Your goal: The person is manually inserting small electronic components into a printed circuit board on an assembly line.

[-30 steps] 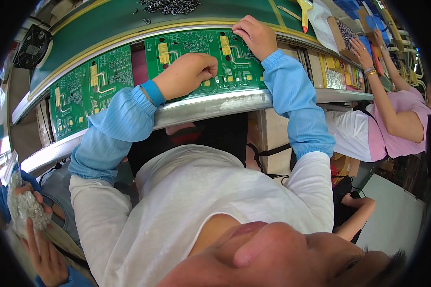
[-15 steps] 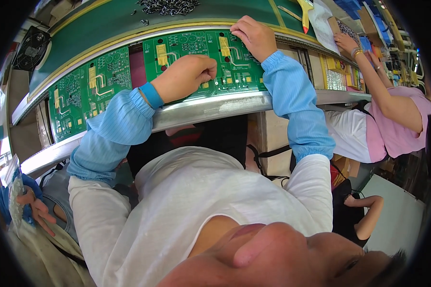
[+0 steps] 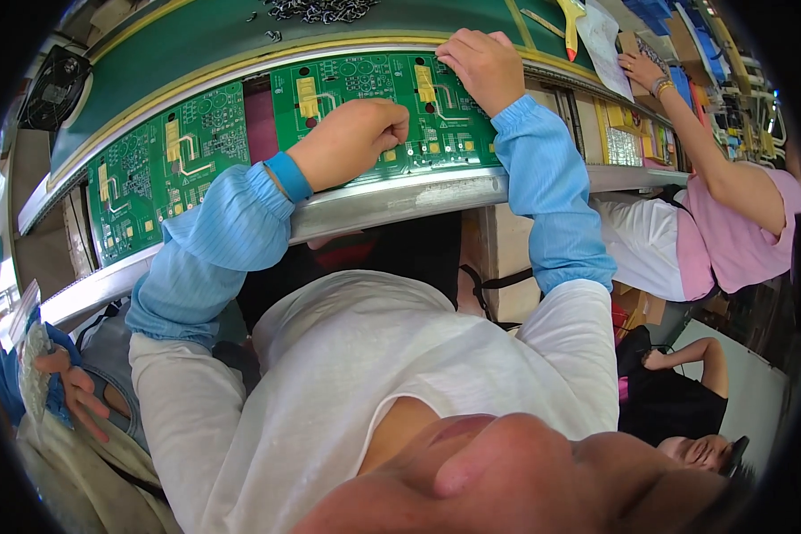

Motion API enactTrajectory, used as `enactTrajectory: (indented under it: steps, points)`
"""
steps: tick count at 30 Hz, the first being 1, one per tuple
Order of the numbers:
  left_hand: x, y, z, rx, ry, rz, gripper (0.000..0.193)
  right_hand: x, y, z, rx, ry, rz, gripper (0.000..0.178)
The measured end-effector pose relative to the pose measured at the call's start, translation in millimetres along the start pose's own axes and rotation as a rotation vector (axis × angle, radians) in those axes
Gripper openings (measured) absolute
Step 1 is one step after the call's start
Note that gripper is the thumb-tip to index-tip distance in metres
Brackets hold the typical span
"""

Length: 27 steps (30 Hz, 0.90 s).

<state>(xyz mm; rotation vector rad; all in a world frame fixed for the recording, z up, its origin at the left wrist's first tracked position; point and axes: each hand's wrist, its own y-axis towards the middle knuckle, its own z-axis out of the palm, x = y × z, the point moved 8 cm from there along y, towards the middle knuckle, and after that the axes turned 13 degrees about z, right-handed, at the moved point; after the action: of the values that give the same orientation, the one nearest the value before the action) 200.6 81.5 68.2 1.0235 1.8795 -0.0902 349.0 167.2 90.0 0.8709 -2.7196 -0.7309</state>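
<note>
A green circuit board with yellow rectangular patches lies along the metal rail of the line in front of me. My left hand, in a blue sleeve and blue wristband, is over the board's lower middle. Its fingers are curled and pressed together near the front row of parts; anything between them is hidden. At the board's far right corner, my right hand pinches with thumb and fingers close together. Whatever it may hold is too small or covered. A second green board lies on the left, apart from the first.
Small dark metallic parts are heaped on the green surface beyond the rail. A yellow-handled brush lies farther right beside a white sheet. At left stands a black fan. A co-worker in pink reaches in from the right.
Both hands keep nearly the same places over the board, which sits slightly farther right in view. The co-worker in pink has shifted their arms. At lower right, another person has leaned into view.
</note>
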Motion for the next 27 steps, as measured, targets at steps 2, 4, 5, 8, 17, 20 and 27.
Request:
enactTrajectory:
  steps: [2,4,5,8,17,20,27]
  points:
    - [0.2,0.2,-0.4,-0.005,0.012,0.017,0.005,2.8,0.0,-0.1,-0.011,-0.033,-0.030,0.008]
    - [1.5,0.0,-0.3,0.002,0.013,0.009,0.005,2.8,0.2,0.7,-0.001,-0.045,-0.023,0.008]
    - [1.3,-0.3,-0.8,0.002,0.012,0.010,0.005,2.3,0.2,1.3,-0.001,-0.046,-0.022,0.008]
    - [1.6,-0.9,0.2,0.027,0.032,0.015,0.007,2.4,-0.6,1.3,-0.009,-0.046,-0.047,0.008]
    - [1.8,-1.5,1.9,0.036,0.036,0.022,0.007,2.2,-4.0,2.6,-0.029,-0.062,-0.102,0.006]
    - [0.0,-1.1,0.1,0.002,0.021,0.038,0.004,-1.4,-5.1,4.2,-0.023,-0.060,-0.112,0.006]
    - [0.9,2.3,3.5,0.028,0.005,0.010,0.005,-36.2,-1.8,-13.2,0.030,0.202,0.052,0.012]
